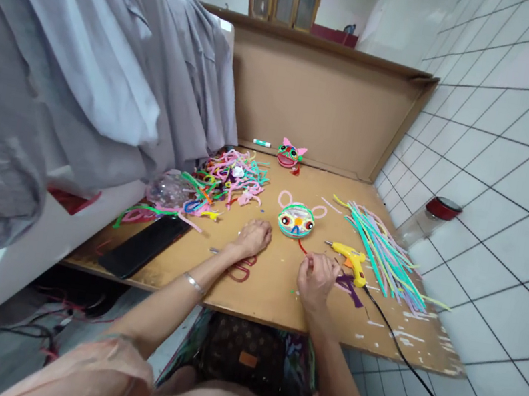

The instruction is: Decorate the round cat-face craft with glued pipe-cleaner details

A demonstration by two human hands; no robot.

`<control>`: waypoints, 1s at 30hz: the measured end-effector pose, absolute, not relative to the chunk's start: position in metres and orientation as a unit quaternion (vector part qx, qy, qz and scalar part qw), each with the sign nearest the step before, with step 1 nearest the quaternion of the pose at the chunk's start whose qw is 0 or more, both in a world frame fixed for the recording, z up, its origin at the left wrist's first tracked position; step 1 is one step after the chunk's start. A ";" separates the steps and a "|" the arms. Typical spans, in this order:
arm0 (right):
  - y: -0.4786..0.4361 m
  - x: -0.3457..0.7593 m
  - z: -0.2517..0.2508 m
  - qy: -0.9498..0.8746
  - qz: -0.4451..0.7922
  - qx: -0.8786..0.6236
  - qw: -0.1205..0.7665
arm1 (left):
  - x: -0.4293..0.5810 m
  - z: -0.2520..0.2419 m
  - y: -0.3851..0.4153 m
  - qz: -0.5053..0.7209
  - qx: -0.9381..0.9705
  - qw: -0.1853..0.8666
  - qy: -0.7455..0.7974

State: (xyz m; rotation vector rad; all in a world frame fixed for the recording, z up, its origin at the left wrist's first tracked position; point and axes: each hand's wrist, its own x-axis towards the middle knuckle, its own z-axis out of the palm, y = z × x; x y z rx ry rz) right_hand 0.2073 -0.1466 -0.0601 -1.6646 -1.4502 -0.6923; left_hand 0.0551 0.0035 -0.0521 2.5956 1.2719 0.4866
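Round face: the little animal face with a green fuzzy rim, big eyes, orange nose and two pink loop ears (pixel 296 220) sits on the table just beyond both hands, kinda in the gap between them. Neither hand is on its body.
Red strip: a thin red strip (pixel 302 247) runs from the face's lower edge right up to the right hand.
Left hand: (pixel 253 240) palm down on the wood, fingers bent, near the face. Can't tell if anything's tucked under it.
Right hand: (pixel 318 277) fingers curled in, right where the strip ends. Pinching it or just touching? Honestly can't tell.
Scissors: dark red looped scissor handles (pixel 248 273) poke out under the left wrist; the rest is hidden by the arm.
Glue gun: yellow glue gun with a black cord (pixel 354 259), just past the right hand on its outer side. A purple scrap (pixel 353 292) lies between them, partly blocked by the hand.
Fuzzy sticks: a bundle of turquoise, lilac and yellow stems (pixel 382 251), further out past the gun.
Messy pile: tangled multicolour fuzzy bits (pixel 231 182) beyond the left hand on its outer side, too jumbled to sort out.
Second face: red one with pink pointy ears (pixel 290 154), well beyond both hands, details too small to read.
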 end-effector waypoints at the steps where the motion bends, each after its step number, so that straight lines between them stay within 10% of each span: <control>1: -0.146 0.207 -0.059 -0.579 -0.276 -0.656 0.398 | 0.055 -0.052 0.005 0.163 0.884 0.106 0.426; 30: -0.145 0.199 -0.047 -0.650 -0.265 -0.606 0.375 | 0.056 -0.005 0.124 0.231 0.867 0.134 0.421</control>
